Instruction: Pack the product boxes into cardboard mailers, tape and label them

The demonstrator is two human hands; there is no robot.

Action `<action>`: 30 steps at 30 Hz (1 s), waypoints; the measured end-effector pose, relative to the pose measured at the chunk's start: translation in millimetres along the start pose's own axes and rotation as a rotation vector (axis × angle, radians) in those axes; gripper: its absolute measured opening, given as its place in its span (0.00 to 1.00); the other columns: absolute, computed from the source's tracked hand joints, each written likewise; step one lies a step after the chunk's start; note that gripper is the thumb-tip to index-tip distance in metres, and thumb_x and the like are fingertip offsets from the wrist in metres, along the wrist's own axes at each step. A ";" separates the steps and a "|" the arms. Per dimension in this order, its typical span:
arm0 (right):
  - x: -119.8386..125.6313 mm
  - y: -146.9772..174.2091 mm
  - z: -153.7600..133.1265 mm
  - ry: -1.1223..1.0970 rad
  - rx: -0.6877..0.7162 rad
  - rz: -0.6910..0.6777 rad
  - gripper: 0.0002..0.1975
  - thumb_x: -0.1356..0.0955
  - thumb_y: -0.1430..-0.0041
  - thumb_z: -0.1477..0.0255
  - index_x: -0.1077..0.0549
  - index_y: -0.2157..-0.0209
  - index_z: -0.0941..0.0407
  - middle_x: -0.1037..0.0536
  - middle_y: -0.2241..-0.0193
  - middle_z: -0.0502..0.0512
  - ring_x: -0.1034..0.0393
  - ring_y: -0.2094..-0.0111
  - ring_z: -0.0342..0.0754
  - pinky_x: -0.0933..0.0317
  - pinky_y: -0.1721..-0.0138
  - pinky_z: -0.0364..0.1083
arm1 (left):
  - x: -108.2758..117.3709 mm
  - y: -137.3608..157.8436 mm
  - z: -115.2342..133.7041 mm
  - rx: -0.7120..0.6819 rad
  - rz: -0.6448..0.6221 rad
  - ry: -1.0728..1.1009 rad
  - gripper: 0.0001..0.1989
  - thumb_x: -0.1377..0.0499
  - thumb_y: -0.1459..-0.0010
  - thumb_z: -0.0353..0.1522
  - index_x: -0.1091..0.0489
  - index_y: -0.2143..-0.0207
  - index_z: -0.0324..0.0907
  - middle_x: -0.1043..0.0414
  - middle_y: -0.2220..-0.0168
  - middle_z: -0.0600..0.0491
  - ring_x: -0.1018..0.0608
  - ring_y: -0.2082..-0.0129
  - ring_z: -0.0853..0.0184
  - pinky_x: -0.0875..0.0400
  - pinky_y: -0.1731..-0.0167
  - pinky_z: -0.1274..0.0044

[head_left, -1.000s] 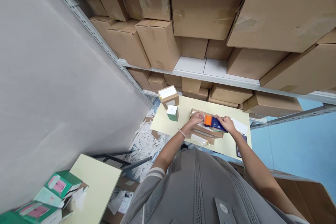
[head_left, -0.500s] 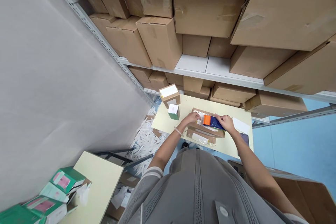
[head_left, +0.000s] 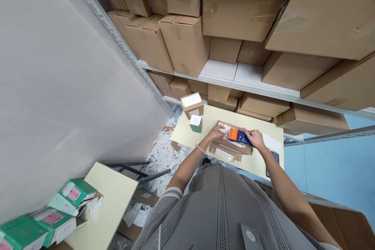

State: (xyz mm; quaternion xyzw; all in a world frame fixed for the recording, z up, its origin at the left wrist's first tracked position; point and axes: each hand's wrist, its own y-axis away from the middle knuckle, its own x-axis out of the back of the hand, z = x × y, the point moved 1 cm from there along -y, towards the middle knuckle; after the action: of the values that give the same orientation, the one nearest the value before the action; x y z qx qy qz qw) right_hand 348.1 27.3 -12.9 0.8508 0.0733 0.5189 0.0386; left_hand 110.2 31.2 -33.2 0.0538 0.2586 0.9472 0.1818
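On the cream table, my right hand point(head_left: 254, 138) is closed around the dark blue end of an orange-and-blue tape dispenser point(head_left: 233, 134). The dispenser lies over the top of a long brown cardboard box point(head_left: 230, 146) with shiny clear tape on it. My left hand point(head_left: 216, 132) rests at the left end of this box, fingers apart and touching its top, just left of the orange part. Small details under the left fingertips are hard to make out. Nearer my body lies another taped cardboard box point(head_left: 225, 154) with a white label.
A labelled carton point(head_left: 192, 105) and a small green-and-white box point(head_left: 196, 124) stand on the table's left. White paper point(head_left: 271, 142) and a dark phone-like slab point(head_left: 274, 158) lie right. Shelves point(head_left: 219, 70) of cartons rise behind. Green boxes point(head_left: 77, 193) sit on a lower-left table point(head_left: 108, 199).
The view has shifted slightly. My left fingers have loosened from a tighter curl and spread over the box end. My right hand keeps hold of the tape dispenser in about the same place.
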 end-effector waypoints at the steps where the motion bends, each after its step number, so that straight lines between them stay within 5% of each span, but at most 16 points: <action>1: 0.8 0.1 0.3 -0.001 0.003 -0.005 0.39 0.49 0.39 0.41 0.29 0.85 0.53 0.23 0.80 0.61 0.29 0.73 0.53 0.47 0.69 0.47 | 0.0 -0.4 2.3 0.000 0.013 0.000 0.17 0.30 0.49 0.31 0.32 0.61 0.37 0.34 0.78 0.62 0.26 0.82 0.76 0.26 0.72 0.80; 7: 7.6 2.9 13.4 0.014 0.005 -0.025 0.41 0.52 0.40 0.39 0.33 0.87 0.54 0.25 0.81 0.61 0.30 0.74 0.52 0.47 0.70 0.47 | 39.9 0.7 30.4 -0.043 0.065 -0.027 0.10 0.31 0.50 0.27 0.30 0.69 0.36 0.31 0.77 0.59 0.25 0.79 0.75 0.24 0.71 0.78; 12: 8.1 5.8 18.7 0.021 -0.023 -0.021 0.42 0.53 0.41 0.38 0.30 0.85 0.54 0.23 0.79 0.62 0.29 0.73 0.53 0.47 0.71 0.47 | 81.5 11.4 37.2 -0.047 0.237 -0.111 0.07 0.35 0.48 0.25 0.31 0.72 0.39 0.30 0.75 0.56 0.24 0.73 0.71 0.26 0.69 0.78; 21: 5.5 3.2 14.1 0.083 -0.058 -0.052 0.41 0.52 0.40 0.40 0.30 0.85 0.53 0.23 0.78 0.61 0.28 0.70 0.54 0.46 0.70 0.46 | 33.1 9.4 -3.6 -0.022 0.666 -0.205 0.04 0.42 0.40 0.28 0.36 0.69 0.42 0.27 0.61 0.48 0.25 0.52 0.61 0.32 0.53 0.73; 30: 4.0 0.3 0.7 0.199 -0.049 -0.095 0.38 0.50 0.35 0.47 0.19 0.73 0.54 0.18 0.71 0.61 0.25 0.63 0.56 0.43 0.68 0.46 | 20.6 -20.6 -45.5 0.077 0.620 0.058 0.05 0.45 0.43 0.25 0.36 0.68 0.42 0.27 0.66 0.52 0.23 0.59 0.65 0.30 0.56 0.74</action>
State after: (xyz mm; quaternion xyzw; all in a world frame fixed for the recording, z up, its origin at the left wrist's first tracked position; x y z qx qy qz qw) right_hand 350.6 27.7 -9.7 0.7895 0.1042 0.6000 0.0762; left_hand 88.8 33.9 -82.7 0.1098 0.2707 0.9481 -0.1255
